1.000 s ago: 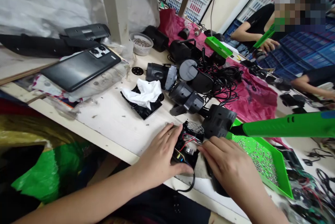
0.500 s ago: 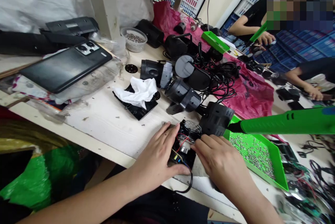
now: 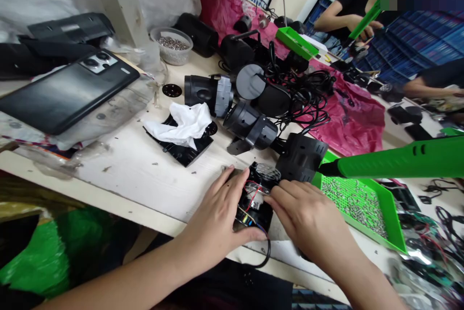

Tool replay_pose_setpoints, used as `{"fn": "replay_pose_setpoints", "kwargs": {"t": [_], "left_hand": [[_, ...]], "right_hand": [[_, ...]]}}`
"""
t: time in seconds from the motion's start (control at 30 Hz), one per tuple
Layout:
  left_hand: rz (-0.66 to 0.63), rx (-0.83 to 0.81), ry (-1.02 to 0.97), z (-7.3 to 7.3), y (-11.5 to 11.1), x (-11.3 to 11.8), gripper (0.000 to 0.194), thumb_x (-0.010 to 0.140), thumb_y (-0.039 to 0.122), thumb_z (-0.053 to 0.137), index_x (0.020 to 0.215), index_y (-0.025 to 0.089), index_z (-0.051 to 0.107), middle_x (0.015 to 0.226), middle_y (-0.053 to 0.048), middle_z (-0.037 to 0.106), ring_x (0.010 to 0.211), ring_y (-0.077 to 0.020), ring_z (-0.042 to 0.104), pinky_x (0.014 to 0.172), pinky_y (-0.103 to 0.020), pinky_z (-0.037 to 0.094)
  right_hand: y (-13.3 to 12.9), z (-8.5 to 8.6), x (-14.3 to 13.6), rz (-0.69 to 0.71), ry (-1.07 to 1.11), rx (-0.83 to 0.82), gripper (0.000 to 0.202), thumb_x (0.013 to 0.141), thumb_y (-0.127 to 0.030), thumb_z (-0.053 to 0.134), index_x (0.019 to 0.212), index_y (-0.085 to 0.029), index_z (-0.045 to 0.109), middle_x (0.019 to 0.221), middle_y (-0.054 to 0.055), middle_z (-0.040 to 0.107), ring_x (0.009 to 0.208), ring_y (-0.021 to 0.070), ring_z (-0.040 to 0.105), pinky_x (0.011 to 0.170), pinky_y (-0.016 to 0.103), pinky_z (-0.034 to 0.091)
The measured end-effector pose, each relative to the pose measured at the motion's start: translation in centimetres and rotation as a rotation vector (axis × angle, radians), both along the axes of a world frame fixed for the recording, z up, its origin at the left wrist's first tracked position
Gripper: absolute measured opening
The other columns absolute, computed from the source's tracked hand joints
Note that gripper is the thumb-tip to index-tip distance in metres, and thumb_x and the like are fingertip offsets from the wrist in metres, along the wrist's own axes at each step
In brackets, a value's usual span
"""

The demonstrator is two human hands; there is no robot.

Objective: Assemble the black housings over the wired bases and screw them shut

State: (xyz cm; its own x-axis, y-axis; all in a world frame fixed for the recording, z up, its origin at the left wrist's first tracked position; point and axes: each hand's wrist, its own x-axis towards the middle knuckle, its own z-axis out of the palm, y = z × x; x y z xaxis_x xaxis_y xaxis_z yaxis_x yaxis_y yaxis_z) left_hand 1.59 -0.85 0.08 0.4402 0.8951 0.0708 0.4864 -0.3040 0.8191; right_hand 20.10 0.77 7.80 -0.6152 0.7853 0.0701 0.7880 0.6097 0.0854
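An opened black device housing [image 3: 266, 217] lies near the table's front edge, showing a silvery motor-like part [image 3: 255, 200], red wires and a small circuit board [image 3: 246, 218]. At its far end is a clear patterned disc [image 3: 268, 171]. My left hand [image 3: 217, 211] grips the housing's left side, thumb along the near edge. Fingers bent and pressed together, my right hand [image 3: 308, 213] touches the housing's right side beside the motor part; whatever its fingertips pinch is hidden. A black cable [image 3: 268, 252] curls off the near edge.
A green electric screwdriver [image 3: 398, 159] reaches in from the right above a green tray [image 3: 397, 223] of screws. Several black lamp-like units [image 3: 250, 126] crowd the middle. White cloth [image 3: 181, 124], a phone [image 3: 68, 90] and a screw tub [image 3: 174, 56] lie leftward. Two people work across the table.
The view has shifted slightly, so the table things sit a little further left and the tray further right. Both hands keep nearly the same hold on the housing.
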Motion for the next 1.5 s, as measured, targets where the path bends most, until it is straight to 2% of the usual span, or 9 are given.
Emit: {"fn": "replay_pose_setpoints", "kwargs": {"t": [0.13, 0.33, 0.5, 0.63, 0.87, 1.0, 1.17, 1.5], "left_hand": [[0.004, 0.015, -0.015, 0.2, 0.0, 0.1, 0.098, 0.076, 0.062, 0.063, 0.15, 0.016, 0.02, 0.152, -0.018, 0.036, 0.145, -0.0342, 0.019, 0.115, -0.054, 0.026], [0.027, 0.07, 0.022, 0.2, -0.1, 0.2, 0.098, 0.075, 0.057, 0.068, 0.149, 0.015, 0.02, 0.151, -0.016, 0.038, 0.145, -0.0319, 0.019, 0.114, -0.053, 0.029], [0.024, 0.09, 0.062, 0.2, -0.1, 0.3, 0.098, 0.075, 0.058, 0.067, 0.147, 0.009, 0.022, 0.151, -0.018, 0.038, 0.145, -0.032, 0.021, 0.114, -0.052, 0.031], [0.025, 0.089, 0.068, 0.3, -0.1, 0.3, 0.098, 0.074, 0.056, 0.07, 0.146, 0.008, 0.024, 0.15, -0.018, 0.039, 0.145, -0.0318, 0.021, 0.115, -0.05, 0.03], [0.039, 0.092, 0.048, 0.1, -0.2, 0.3, 0.098, 0.073, 0.057, 0.07, 0.146, 0.013, 0.023, 0.15, -0.016, 0.04, 0.145, -0.0313, 0.021, 0.115, -0.051, 0.031], [0.044, 0.084, 0.042, 0.1, -0.1, 0.3, 0.1, 0.071, 0.057, 0.072, 0.146, 0.011, 0.024, 0.149, -0.018, 0.041, 0.144, -0.0319, 0.021, 0.114, -0.051, 0.031], [0.04, 0.08, 0.034, 0.2, -0.1, 0.2, 0.099, 0.072, 0.056, 0.072, 0.147, 0.013, 0.023, 0.149, -0.017, 0.041, 0.144, -0.0318, 0.023, 0.114, -0.051, 0.032], [0.028, 0.063, 0.045, 0.1, -0.3, 0.1, 0.1, 0.073, 0.054, 0.072, 0.148, 0.018, 0.018, 0.152, -0.015, 0.037, 0.145, -0.0307, 0.019, 0.114, -0.051, 0.031]], "right_hand": [[-0.2, -0.2, 0.4, -0.057, 0.015, -0.061, 0.027, 0.098, -0.027, 0.039, 0.079, -0.019, 0.057, 0.071, 0.002, 0.058, 0.066, 0.0175, 0.056, 0.063, 0.03, 0.035], [-0.7, 0.0, -0.2, 0.0, -0.038, 0.041, 0.027, 0.096, -0.022, 0.041, 0.072, -0.021, 0.053, 0.063, 0.0, 0.051, 0.059, 0.0185, 0.051, 0.062, 0.031, 0.033], [-0.8, -0.4, 0.1, -0.059, -0.011, 0.008, 0.021, 0.095, -0.026, 0.047, 0.077, -0.02, 0.054, 0.069, 0.0, 0.054, 0.064, 0.019, 0.054, 0.064, 0.031, 0.034], [-0.8, -0.4, 0.2, -0.019, -0.011, 0.046, 0.021, 0.095, -0.023, 0.046, 0.075, -0.02, 0.055, 0.067, 0.0, 0.052, 0.064, 0.0195, 0.052, 0.065, 0.032, 0.034], [-1.3, 0.3, -0.2, -0.022, 0.021, 0.068, 0.019, 0.093, -0.02, 0.048, 0.076, -0.019, 0.057, 0.067, 0.001, 0.053, 0.065, 0.0196, 0.051, 0.065, 0.032, 0.034], [-1.5, 0.6, 0.2, -0.047, 0.06, 0.048, 0.019, 0.094, -0.022, 0.048, 0.079, -0.018, 0.059, 0.07, 0.002, 0.054, 0.067, 0.0191, 0.053, 0.066, 0.032, 0.035], [-1.6, -0.3, 0.6, -0.067, 0.068, -0.013, 0.021, 0.095, -0.023, 0.047, 0.079, -0.019, 0.059, 0.069, 0.001, 0.054, 0.066, 0.0187, 0.052, 0.064, 0.032, 0.034], [-1.8, -1.4, 0.3, -0.088, 0.098, 0.014, 0.02, 0.095, -0.022, 0.048, 0.078, -0.02, 0.057, 0.07, 0.001, 0.055, 0.067, 0.0185, 0.051, 0.067, 0.03, 0.034]]}}
